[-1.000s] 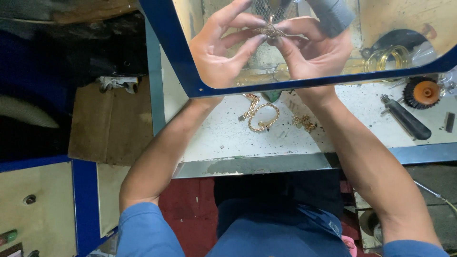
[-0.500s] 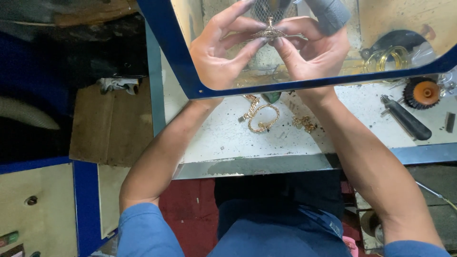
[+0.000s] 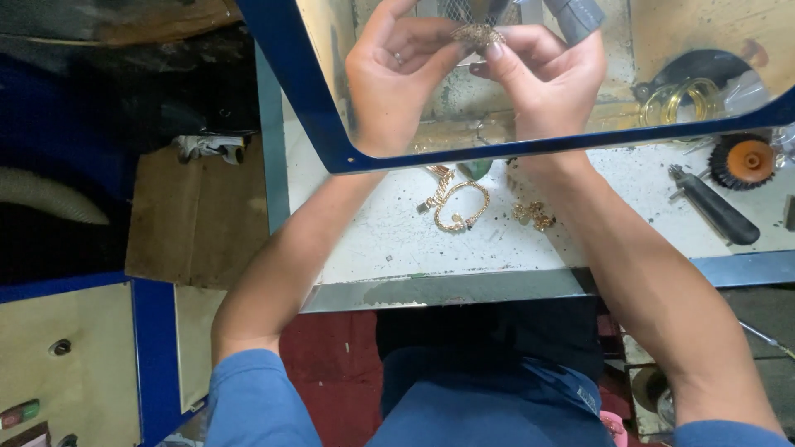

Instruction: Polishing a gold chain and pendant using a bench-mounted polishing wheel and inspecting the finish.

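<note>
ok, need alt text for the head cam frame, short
Seen from above, a person's left hand and right hand pinch a small gold ornament behind a blue-framed clear shield. On the white bench below lie a gold bangle, other gold pieces, a black-handled tool and an orange-centred brush wheel.

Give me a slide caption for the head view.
Both hands, left hand and right hand, pinch a small gold ornament behind a blue-framed shield.
</note>
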